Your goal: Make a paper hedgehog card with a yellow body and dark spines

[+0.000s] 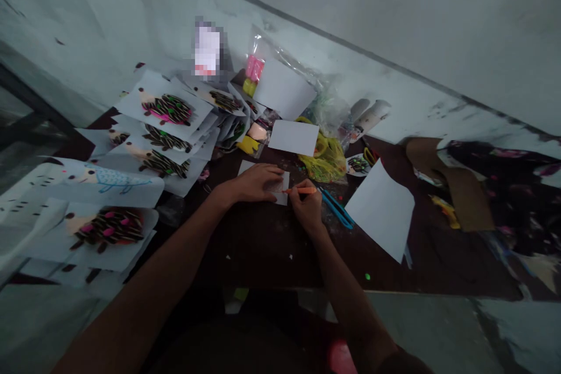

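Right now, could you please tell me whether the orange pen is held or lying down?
Held: the right hand grips the pen, its tip pointing toward the paper.

Dim overall, cool grey-blue cast; light source out of frame, light looks diffuse; wall (438, 29) mid-grey, white sheet (383, 207) fairly bright, dark tabletop (258, 245) near black with detail crushed; lower centre by the person's body deep in shadow; small glare streaks on the clear plastic bag (259, 41); mosaic pixelation over one bright patch (208, 49) by the wall; wide-angle stretch on both forearms, wall edge runs slanted; dark floral fabric (495, 187) smeared at right; orange pen (305, 190) tip soft, fine marks unreadable.
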{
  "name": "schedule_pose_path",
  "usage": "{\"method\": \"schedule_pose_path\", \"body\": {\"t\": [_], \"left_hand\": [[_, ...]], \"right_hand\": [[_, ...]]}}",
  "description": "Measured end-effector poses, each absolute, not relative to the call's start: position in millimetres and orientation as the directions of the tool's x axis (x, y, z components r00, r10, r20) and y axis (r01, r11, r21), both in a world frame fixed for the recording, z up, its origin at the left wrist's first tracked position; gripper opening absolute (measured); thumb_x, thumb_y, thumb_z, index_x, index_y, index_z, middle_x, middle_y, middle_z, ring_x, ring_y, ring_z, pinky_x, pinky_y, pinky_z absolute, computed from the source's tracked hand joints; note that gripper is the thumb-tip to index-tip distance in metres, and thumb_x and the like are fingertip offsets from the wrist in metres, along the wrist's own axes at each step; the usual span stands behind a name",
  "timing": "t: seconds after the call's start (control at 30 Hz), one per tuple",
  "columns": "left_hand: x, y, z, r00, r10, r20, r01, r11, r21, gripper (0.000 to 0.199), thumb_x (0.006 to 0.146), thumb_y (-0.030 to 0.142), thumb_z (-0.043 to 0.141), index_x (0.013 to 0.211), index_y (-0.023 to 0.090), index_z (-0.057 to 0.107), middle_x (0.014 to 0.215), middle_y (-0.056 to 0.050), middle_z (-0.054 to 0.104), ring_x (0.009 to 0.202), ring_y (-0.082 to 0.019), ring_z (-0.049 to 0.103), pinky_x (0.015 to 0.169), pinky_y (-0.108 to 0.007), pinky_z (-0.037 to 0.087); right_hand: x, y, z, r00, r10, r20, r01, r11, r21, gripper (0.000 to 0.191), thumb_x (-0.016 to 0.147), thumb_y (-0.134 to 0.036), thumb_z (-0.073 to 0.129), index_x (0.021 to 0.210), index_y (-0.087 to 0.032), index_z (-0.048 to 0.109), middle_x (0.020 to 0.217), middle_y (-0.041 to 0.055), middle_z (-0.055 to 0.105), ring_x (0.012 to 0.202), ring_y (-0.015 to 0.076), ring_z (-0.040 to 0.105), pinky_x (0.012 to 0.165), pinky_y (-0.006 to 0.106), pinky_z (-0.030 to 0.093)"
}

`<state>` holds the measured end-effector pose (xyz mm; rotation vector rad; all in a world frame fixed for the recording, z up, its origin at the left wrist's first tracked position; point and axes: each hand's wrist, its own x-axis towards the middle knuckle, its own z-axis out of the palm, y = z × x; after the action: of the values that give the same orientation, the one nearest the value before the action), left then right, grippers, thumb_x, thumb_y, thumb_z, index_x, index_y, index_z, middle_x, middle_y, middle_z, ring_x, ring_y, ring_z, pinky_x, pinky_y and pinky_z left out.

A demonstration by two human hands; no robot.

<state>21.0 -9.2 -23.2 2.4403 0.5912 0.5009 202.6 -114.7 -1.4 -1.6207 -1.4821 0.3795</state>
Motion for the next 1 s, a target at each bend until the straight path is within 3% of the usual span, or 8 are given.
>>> {"method": "schedule_pose_path", "body": {"t": [0.43, 0.57, 0.7, 0.77, 0.87, 1.0], "left_hand": [[20, -10, -20, 0.84, 0.517, 0.162, 0.324, -0.719, 0.615, 0.059, 0.074, 0.034, 0.083, 0.129, 0.02, 0.068, 0.149, -0.011, 0.059, 0.142, -0.027, 0.049, 0.122, -0.045, 0.031], [20, -13, -18, 0.825, 0.528, 0.201, 0.294, -0.704, 0.646, 0.064, 0.073, 0.03, 0.083, 0.133, 0.016, 0.065, 0.152, -0.016, 0.055, 0.143, -0.028, 0.048, 0.122, -0.045, 0.032], [18, -11, -15, 0.735, 0.606, 0.304, 0.245, -0.656, 0.714, 0.04, 0.087, 0.022, 0.065, 0.127, 0.018, 0.069, 0.144, -0.012, 0.062, 0.136, -0.023, 0.055, 0.117, -0.042, 0.041], [13, -7, -12, 0.662, 0.68, 0.316, 0.294, -0.623, 0.725, 0.036, 0.089, 0.016, 0.055, 0.121, 0.019, 0.071, 0.134, -0.009, 0.069, 0.126, -0.022, 0.062, 0.111, -0.041, 0.048], [3, 0, -9, 0.555, 0.785, 0.277, 0.502, -0.581, 0.641, 0.036, 0.084, 0.011, 0.055, 0.114, 0.018, 0.074, 0.121, -0.009, 0.073, 0.118, -0.026, 0.064, 0.107, -0.044, 0.049], [-5, 5, -10, 0.554, 0.806, 0.209, 0.636, -0.572, 0.519, 0.032, 0.08, 0.014, 0.058, 0.107, 0.015, 0.076, 0.112, -0.013, 0.072, 0.111, -0.03, 0.063, 0.101, -0.047, 0.051]], "right_hand": [[206, -115, -3, 0.327, 0.871, 0.366, 0.649, 0.074, -0.757, 0.022, 0.081, -0.036, 0.056, 0.063, -0.025, 0.048, 0.058, -0.0025, 0.055, 0.055, 0.0151, 0.054, 0.057, 0.028, 0.042], [207, -114, -3, 0.402, 0.84, 0.366, 0.559, 0.091, -0.824, 0.015, 0.082, -0.036, 0.055, 0.073, -0.024, 0.056, 0.067, -0.001, 0.061, 0.062, 0.0162, 0.059, 0.063, 0.029, 0.048], [206, -113, -3, 0.42, 0.846, 0.329, 0.461, 0.113, -0.88, 0.019, 0.085, -0.039, 0.054, 0.083, -0.022, 0.061, 0.075, 0.0012, 0.065, 0.068, 0.0165, 0.062, 0.067, 0.029, 0.051], [205, -113, -3, 0.431, 0.857, 0.283, 0.411, 0.093, -0.907, 0.023, 0.089, -0.042, 0.054, 0.081, -0.021, 0.06, 0.067, -0.0006, 0.06, 0.062, 0.0153, 0.058, 0.06, 0.028, 0.048], [204, -113, -2, 0.419, 0.869, 0.263, 0.381, 0.095, -0.92, 0.024, 0.089, -0.044, 0.055, 0.084, -0.021, 0.06, 0.063, -0.003, 0.056, 0.055, 0.0136, 0.052, 0.055, 0.026, 0.044], [204, -112, -5, 0.385, 0.842, 0.379, 0.47, 0.174, -0.865, 0.019, 0.085, -0.039, 0.059, 0.088, -0.021, 0.061, 0.08, 0.0022, 0.066, 0.074, 0.0168, 0.062, 0.071, 0.03, 0.052]]}}
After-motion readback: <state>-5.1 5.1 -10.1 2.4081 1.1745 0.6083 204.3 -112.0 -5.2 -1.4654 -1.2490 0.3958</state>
